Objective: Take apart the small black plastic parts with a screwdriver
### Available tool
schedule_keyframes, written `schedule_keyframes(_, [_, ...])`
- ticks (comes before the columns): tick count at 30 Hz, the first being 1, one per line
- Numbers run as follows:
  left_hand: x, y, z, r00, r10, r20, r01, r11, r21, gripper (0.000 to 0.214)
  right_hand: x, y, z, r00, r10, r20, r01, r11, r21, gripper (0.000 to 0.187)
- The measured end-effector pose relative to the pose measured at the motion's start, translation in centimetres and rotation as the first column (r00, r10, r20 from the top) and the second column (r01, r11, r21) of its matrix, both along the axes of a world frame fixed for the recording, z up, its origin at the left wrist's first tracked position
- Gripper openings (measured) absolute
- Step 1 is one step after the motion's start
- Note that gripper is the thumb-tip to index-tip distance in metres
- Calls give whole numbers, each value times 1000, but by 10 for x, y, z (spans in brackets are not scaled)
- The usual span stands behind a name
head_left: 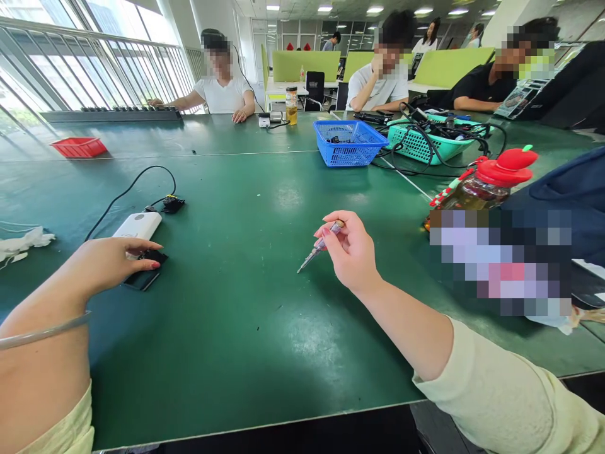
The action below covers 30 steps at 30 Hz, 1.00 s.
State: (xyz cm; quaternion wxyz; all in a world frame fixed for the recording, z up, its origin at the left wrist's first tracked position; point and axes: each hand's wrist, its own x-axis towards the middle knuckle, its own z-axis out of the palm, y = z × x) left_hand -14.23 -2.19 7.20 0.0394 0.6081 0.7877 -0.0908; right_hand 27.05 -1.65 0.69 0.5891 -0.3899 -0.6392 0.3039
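My right hand [352,252] is closed around a small screwdriver [309,257] with a clear handle. Its tip points down and to the left, close over the green tabletop. On the left side, my left hand [108,261] has its thumb and fingers closed on a flat black rectangular piece [142,280], partly covered by the fingers. Just beyond that hand lies a white power bank-like device [139,226] with rounded corners. A black cable [118,189] loops behind it, beside a small black part with a yellow patch [172,203].
Past the middle stand a blue basket [350,148] and a green basket [435,145] full of cables. A red-lidded bottle [501,176] and a dark blue bag [567,195] are at right. A red tray [79,147] sits far left. Several people sit across the table.
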Motion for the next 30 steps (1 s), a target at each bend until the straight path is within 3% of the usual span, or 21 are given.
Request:
schedule_keyframes(4, [-31, -5, 0, 977, -66, -201, 83, 993, 82, 76, 0, 1, 0, 1000, -3, -1, 3, 1000, 15, 14])
schedule_keyframes(6, [-51, -8, -3, 944, -91, -316, 150, 974, 168, 71, 0, 1, -1, 1000, -11, 3, 11, 1000, 20, 14])
schedule_keyframes(8, [-58, -10, -5, 946, -106, -306, 140, 986, 94, 61, 0, 1, -1, 1000, -15, 10, 15, 1000, 21, 14])
schedule_keyframes(10, [-49, -13, -6, 961, -80, -264, 82, 997, -2, 51, 0, 0, -1, 1000, -14, 10, 14, 1000, 22, 14])
schedule_keyframes(14, [-4, -20, -1, 982, -51, -180, 15, 981, -195, 37, 0, 0, 0, 1000, 1, -8, -1, 1000, 20, 13])
schedule_keyframes(18, [16, -26, -1, 995, -7, -102, -27, 943, -331, 39, 0, 0, -1, 1000, 0, -6, 0, 1000, 12, 14])
schedule_keyframes(20, [7, -27, -5, 999, -28, -38, 16, 961, -275, 45, 0, 0, -2, 1000, -4, -4, 4, 1000, 5, 14])
schedule_keyframes(24, [-23, -26, -14, 980, -140, 140, 143, 990, -10, 52, 0, 0, -4, 1000, -18, -7, 18, 1000, 8, 13])
schedule_keyframes(27, [-27, -23, -9, 980, -103, 172, 81, 988, 131, 57, -2, -2, -4, 1000, -19, -17, 19, 1000, 18, 13])
schedule_keyframes(30, [2, -22, 4, 986, 86, 140, -107, 983, 150, 55, -3, -3, -3, 1000, -16, -12, 16, 1000, 26, 12])
